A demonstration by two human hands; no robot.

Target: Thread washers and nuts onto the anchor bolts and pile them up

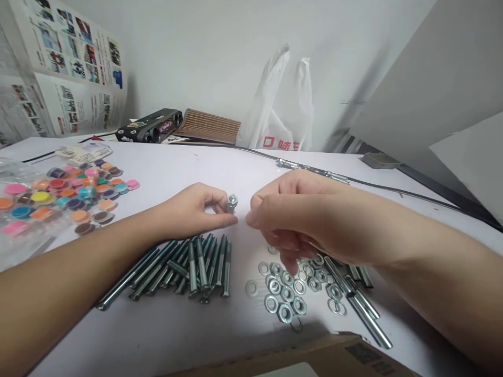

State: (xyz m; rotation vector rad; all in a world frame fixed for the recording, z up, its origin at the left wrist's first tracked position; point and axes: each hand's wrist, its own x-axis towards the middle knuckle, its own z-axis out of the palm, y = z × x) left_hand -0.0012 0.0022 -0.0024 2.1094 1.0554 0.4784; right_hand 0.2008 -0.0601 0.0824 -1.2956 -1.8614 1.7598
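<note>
My left hand (200, 209) is closed around an expansion bolt (232, 201), whose threaded end with a nut points up toward me between thumb and fingers. Just to its right, apart from the bolt, my right hand (298, 214) is closed in a pinch; whatever its fingertips hold, if anything, is hidden. A heap of long bolts (202, 262) lies below my left hand. Beneath my right hand are scattered hex nuts (285, 313) and flat washers (251, 288), partly covered by its fingers. Metal sleeves (371, 319) lie to the right of them.
Colourful plastic discs (80, 203) spill from a clear bag (19, 241) at left. Several assembled bolts (310, 169) lie near a black cable at the back. A white plastic bag (281, 120) stands by the wall. A cardboard box (275, 361) edges the front.
</note>
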